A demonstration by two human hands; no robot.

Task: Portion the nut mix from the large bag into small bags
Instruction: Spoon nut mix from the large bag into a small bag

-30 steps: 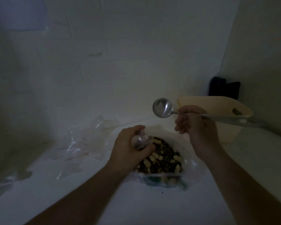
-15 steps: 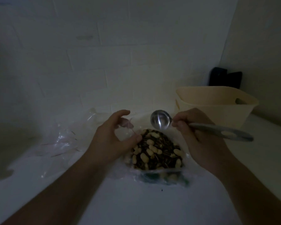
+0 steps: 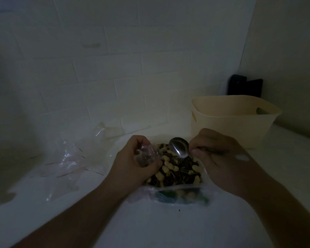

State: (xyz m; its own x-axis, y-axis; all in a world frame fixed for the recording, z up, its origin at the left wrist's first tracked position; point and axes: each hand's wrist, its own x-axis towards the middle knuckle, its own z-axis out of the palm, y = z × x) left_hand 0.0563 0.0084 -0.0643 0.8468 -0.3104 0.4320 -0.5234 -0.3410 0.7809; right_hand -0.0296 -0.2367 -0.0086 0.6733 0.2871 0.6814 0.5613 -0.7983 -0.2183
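We held a small clear bag [image 3: 147,156] in our left hand [image 3: 136,163], fingers curled round it, over the open large bag [image 3: 177,176] of nut mix at 6 o'clock on the table [image 3: 150,226]. Our right hand [image 3: 220,156] gripped the spoon [image 3: 179,147], its bowl above the nuts.

there is one view only, from a camera worn on the person's head, so no second view shares any of the scene. it looks forward and steeply down over both forearms onto a white counter [image 3: 159,228], facing a tiled wall [image 3: 125,72] that meets a plain side wall at the right. the left hand [image 3: 132,163] and right hand [image 3: 220,154] sit close, near mid-frame. the wide lens bends the tile lines, and the light is dim.
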